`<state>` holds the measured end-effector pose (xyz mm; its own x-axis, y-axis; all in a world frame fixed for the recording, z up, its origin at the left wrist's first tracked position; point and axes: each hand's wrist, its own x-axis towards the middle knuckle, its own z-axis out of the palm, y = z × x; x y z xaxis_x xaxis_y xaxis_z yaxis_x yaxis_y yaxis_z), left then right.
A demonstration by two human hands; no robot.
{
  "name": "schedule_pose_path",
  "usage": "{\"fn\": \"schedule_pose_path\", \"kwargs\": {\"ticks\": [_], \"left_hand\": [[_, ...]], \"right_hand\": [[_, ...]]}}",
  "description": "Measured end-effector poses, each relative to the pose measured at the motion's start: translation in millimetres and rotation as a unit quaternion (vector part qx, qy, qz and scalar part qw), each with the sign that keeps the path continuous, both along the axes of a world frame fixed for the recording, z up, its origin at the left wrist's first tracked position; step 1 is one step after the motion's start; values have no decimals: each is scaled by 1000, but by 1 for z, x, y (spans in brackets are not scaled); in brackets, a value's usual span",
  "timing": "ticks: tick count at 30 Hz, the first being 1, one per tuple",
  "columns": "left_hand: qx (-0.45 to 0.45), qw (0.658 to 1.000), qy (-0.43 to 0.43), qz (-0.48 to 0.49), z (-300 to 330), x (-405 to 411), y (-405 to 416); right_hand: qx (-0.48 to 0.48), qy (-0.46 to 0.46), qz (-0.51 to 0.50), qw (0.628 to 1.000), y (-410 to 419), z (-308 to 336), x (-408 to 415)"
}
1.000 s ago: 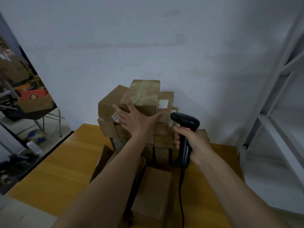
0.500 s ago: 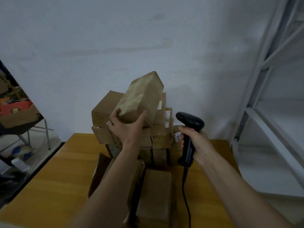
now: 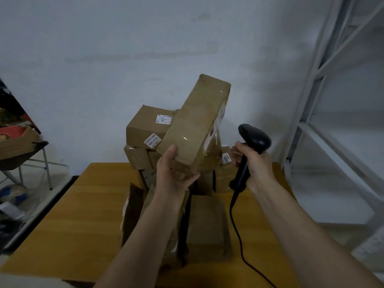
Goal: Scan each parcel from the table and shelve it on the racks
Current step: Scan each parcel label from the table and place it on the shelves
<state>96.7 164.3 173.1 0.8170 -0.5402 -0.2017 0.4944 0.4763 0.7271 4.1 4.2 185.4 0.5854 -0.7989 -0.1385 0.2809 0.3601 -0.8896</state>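
Observation:
A long brown taped parcel (image 3: 197, 123) is tilted up above the stack, its far end raised toward the wall. My left hand (image 3: 173, 175) grips its near lower end, thumb on the left face and fingers underneath. A white label shows on the parcel's right side. My right hand (image 3: 254, 163) grips the handle of a black corded barcode scanner (image 3: 252, 142), held upright just right of the parcel. A stack of brown parcels (image 3: 148, 127) stands behind on the wooden table (image 3: 79, 217), with more parcels (image 3: 207, 223) lying in front.
A white metal rack (image 3: 332, 113) with bare shelves stands at the right. The scanner's cable (image 3: 241, 242) trails across the table toward me. At the left, a folding stand holds an open carton (image 3: 14, 142), with clutter on the floor below.
My left hand has lifted the top parcel off the stack and tipped its far end up. The right hand with the scanner has stayed beside it.

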Motion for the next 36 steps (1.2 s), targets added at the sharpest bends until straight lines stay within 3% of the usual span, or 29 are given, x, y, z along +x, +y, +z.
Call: {"fn": "schedule_pose_path", "kwargs": {"ticks": [4,10,19,27,29,31,32,34,36], "left_hand": [[-60,990,107,-71,-13,-16,18],[-35,975,198,-95,-43,-49,36],[103,961,256,-26,-94,-93,40],[179,960,214,21,-125,-88,46],[227,957,177,26,-126,-84,48],[334,938,73,65,-124,-77,50],[413,907,-31,78,-120,-74,49],[537,793,-278,70,-111,-66,47],[583,687,-434,9,-101,-59,37]], "right_hand": [[2,13,-42,999,16,-8,-10],[2,46,-62,997,38,-29,-29],[20,118,-62,991,53,-75,-50],[50,193,14,980,65,-114,-50],[65,206,36,976,68,-118,-48],[86,199,53,975,70,-120,-47],[99,190,58,975,71,-121,-46],[116,176,65,975,72,-123,-45],[119,174,68,975,73,-124,-43]]}}
